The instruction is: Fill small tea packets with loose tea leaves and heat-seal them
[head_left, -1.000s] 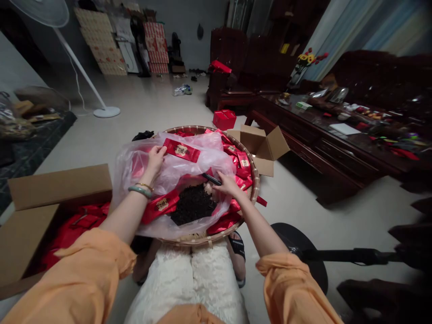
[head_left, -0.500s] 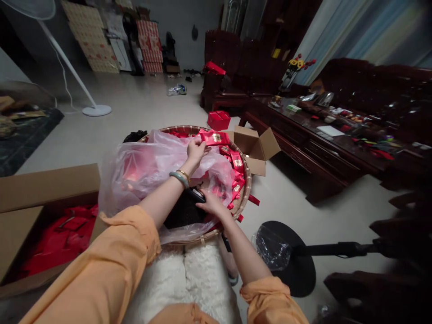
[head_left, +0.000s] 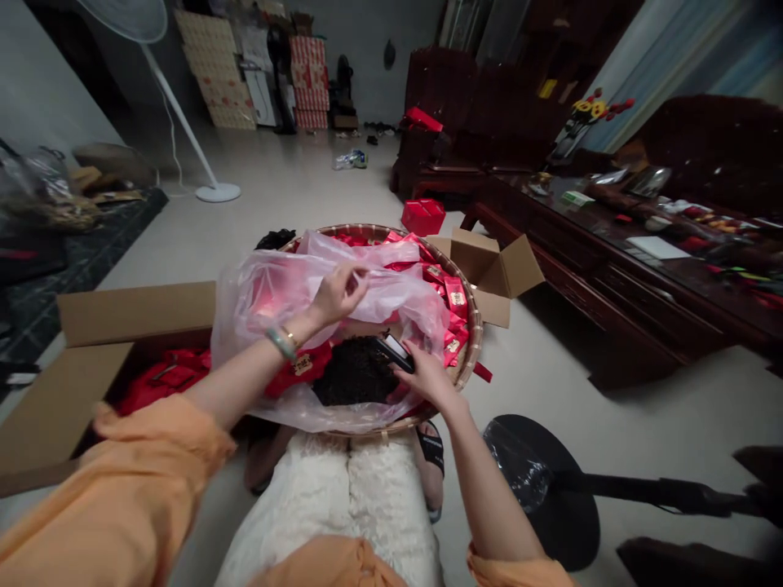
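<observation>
My left hand (head_left: 340,293) hovers above a crumpled translucent pink plastic bag (head_left: 269,281), its fingers loosely curled and apart with nothing visible in them. In my right hand (head_left: 426,373) is a black handheld tool with a white panel (head_left: 396,349), tilted over a heap of dark loose leaf-like material (head_left: 355,373). That heap lies on the bag's opened-out plastic. A red packet with a gold label (head_left: 303,364) rests left of the heap. More red packets (head_left: 456,297) line the right side of the round woven bamboo tray (head_left: 474,326).
An open carton (head_left: 138,314) with red packets stands at left, another open carton (head_left: 498,273) beyond the tray at right. A black round base with a pole (head_left: 568,522) lies at right. Further off are a white fan (head_left: 217,192), a red box (head_left: 423,216) and a dark wooden table (head_left: 568,269).
My left hand has let go of a red packet at the tray's far side and drawn back toward me. The dark heap and a red packet beside it now show more. The camera view has shifted left.
</observation>
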Demonstrator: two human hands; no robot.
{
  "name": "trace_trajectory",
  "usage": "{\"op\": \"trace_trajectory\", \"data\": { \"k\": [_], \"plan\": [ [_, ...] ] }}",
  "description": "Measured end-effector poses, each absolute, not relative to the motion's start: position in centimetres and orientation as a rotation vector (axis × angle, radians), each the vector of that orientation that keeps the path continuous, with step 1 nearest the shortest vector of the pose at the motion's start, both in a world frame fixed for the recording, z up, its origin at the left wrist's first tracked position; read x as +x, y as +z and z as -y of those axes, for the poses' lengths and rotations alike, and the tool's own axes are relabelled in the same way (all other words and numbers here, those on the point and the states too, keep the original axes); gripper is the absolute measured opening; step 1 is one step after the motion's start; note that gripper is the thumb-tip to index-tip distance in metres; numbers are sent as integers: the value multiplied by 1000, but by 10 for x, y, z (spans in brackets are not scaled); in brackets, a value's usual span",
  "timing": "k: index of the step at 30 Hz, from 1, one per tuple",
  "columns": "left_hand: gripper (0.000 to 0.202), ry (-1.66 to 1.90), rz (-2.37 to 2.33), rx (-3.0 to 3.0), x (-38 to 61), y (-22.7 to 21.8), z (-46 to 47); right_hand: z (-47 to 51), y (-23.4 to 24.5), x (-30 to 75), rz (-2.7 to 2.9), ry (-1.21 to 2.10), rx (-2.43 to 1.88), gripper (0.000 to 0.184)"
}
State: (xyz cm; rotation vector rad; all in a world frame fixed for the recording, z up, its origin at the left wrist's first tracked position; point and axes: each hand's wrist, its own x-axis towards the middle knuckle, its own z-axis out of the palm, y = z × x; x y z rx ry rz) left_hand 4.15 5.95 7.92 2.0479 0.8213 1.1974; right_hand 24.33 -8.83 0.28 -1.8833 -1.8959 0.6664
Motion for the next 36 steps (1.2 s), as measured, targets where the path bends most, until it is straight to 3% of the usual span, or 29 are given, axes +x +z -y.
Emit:
{"op": "trace_trajectory", "data": {
  "k": [3,5,9,13,22,25,28,31,36],
  "plan": [
    [17,514,-562,2756,-12,73,-22,99,12,258,1975,635,-1927,62],
    [20,220,-688,2964,-39,61,-2,102,15,266,2016,613,-2001,57],
    [36,-35,-1242,2980,-57,33,24,105,12,274,2078,586,-2072,57],
    [26,-197,-1624,2835,-46,24,39,106,6,274,2134,586,-2068,55],
    [38,78,-1603,2768,-63,22,47,113,-4,268,2059,466,-2164,40],
    [30,264,-1476,2680,-79,18,51,119,1,257,1974,265,-2194,36],
    [23,376,-1340,2676,-81,23,56,121,11,223,1959,81,-1883,45],
    [23,453,-1113,2740,-65,34,61,112,16,177,2138,161,-1469,50],
    [29,624,-1131,2552,-57,38,53,90,-2,132,2006,483,-1379,28]
  ]
}}
